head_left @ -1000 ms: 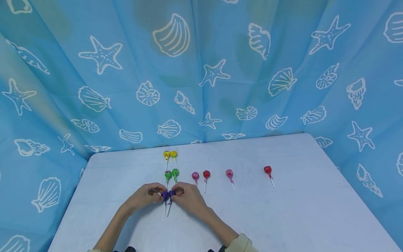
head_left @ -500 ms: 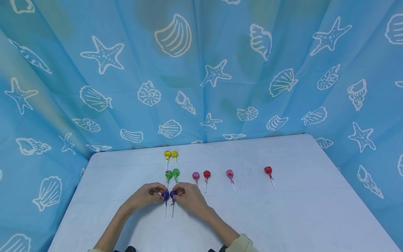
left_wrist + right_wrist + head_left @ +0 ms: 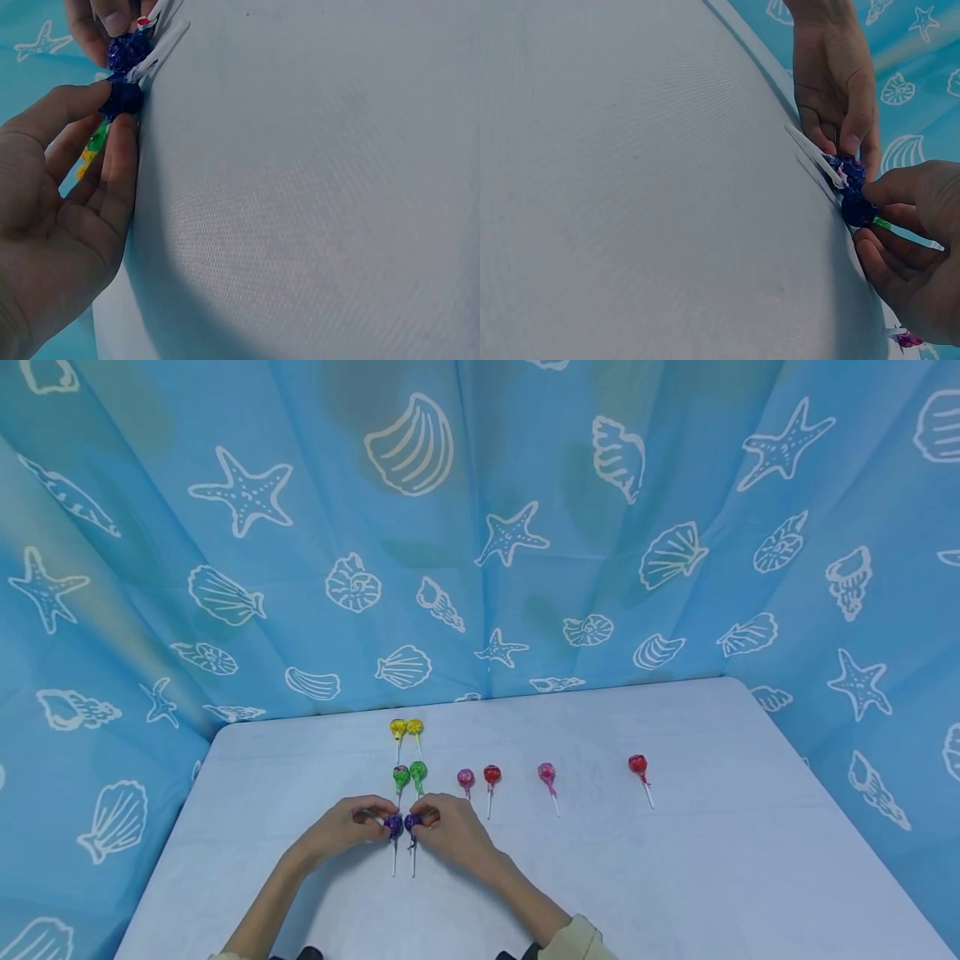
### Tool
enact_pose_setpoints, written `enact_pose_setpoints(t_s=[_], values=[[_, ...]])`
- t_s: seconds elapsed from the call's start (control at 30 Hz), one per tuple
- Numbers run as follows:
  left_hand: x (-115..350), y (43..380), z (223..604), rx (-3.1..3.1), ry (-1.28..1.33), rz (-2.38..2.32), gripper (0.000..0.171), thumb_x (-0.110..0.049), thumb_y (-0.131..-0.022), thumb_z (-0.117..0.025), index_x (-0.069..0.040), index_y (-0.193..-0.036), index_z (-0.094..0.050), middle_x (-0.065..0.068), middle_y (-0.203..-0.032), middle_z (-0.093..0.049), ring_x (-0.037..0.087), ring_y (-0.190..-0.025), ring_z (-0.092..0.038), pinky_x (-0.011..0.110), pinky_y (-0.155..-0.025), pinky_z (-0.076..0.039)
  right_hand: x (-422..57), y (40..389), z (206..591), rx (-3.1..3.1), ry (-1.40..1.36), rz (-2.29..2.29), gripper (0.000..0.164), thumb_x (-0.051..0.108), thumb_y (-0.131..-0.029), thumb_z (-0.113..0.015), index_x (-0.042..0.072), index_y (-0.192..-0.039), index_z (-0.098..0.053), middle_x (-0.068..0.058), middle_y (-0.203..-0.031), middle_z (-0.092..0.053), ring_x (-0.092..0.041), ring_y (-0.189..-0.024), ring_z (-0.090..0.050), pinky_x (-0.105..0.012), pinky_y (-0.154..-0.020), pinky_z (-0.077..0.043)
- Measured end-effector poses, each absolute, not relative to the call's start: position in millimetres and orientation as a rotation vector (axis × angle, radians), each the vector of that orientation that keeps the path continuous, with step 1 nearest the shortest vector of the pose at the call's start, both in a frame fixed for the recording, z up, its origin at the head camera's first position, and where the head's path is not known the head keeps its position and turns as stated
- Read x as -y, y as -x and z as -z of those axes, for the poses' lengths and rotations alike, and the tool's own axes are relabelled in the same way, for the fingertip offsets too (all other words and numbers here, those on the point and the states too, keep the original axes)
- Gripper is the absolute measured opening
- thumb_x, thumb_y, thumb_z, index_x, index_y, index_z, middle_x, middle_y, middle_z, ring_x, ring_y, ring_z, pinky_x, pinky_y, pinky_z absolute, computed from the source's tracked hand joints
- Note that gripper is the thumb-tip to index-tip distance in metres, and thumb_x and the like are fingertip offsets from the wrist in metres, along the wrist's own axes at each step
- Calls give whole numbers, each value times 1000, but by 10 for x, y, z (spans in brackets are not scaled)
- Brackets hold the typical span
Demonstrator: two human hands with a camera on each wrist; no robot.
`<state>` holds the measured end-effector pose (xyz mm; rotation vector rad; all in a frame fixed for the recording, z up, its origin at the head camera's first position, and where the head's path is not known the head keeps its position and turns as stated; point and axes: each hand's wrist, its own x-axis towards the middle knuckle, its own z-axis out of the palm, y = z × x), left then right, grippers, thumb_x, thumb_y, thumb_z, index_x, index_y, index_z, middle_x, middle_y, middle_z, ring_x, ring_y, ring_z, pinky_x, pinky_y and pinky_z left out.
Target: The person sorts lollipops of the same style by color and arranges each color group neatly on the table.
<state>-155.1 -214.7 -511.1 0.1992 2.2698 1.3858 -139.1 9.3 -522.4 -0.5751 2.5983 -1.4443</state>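
Observation:
Side by side on the white table lie two purple-wrapped lollipops, sticks toward me. My left hand (image 3: 345, 828) pinches the head of the left purple lollipop (image 3: 393, 826) between thumb and fingers, as the left wrist view shows at its ball (image 3: 122, 101). The right purple lollipop (image 3: 412, 822) is pinched by my right hand (image 3: 454, 832); in the right wrist view its dark ball (image 3: 859, 211) sits between thumb and fingertips. A narrow gap parts the two heads in the head view. Just beyond them are two green lollipops (image 3: 417, 771), their sticks partly hidden by my hands.
Two yellow lollipops (image 3: 415, 727) lie farther back in the same column. To the right are a pink lollipop (image 3: 466, 778) beside a red one (image 3: 492, 774), another pink one (image 3: 547, 772), and a red one (image 3: 637, 765). A blue shell-patterned curtain (image 3: 480, 552) borders the table.
The right purple lollipop has shifted slightly right, away from the left one. Its stick, slanted before, now runs nearly parallel to the other stick. My left hand has hardly moved.

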Motion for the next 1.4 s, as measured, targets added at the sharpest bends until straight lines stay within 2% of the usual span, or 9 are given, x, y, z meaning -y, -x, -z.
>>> enact_pose_setpoints(t_s=[0.57, 0.77, 0.97, 1.17, 1.4], values=[[2167, 1566, 5076, -2260, -113, -1447, 39, -16, -90, -69, -1, -125, -65, 6, -100, -66, 21, -92, -64, 34, -82, -55, -421, 1435, 5035, -2677, 455, 1496, 21, 12, -90, -74, 8, -111, -72, -3, -102, -71, -8, -83, -62, -22, -76, -54], [2173, 1586, 5081, -2244, -102, -1469, 38, -17, -92, -68, 1, -125, -64, 6, -99, -67, 21, -92, -64, 32, -81, -55, -699, 1463, 4946, -2721, 395, 1537, 23, 12, -91, -74, 9, -113, -72, -5, -105, -71, -12, -86, -64, -23, -79, -55], [2152, 1567, 5069, -2280, -66, -1482, 40, -21, -93, -68, 1, -127, -63, 8, -99, -65, 22, -89, -64, 33, -79, -55, -1060, 1470, 4898, -2758, 367, 1620, 23, 7, -89, -74, 7, -112, -72, -7, -105, -72, -16, -89, -66, -32, -83, -57], [2149, 1540, 5098, -2359, 10, -1563, 35, -14, -92, -66, -3, -126, -63, 8, -96, -63, 22, -86, -64, 32, -76, -55, -1415, 1516, 4925, -2811, 259, 1587, 23, 8, -90, -73, 9, -113, -73, -6, -108, -72, -16, -92, -67, -31, -83, -56], [2015, 1527, 4951, -2405, -109, -1628, 35, -12, -95, -64, -1, -128, -60, 10, -96, -64, 26, -88, -63, 30, -79, -53, -1723, 1587, 4990, -2843, 180, 1541, 26, 11, -92, -72, 6, -117, -71, -6, -108, -71, -21, -97, -67, -36, -86, -56]])
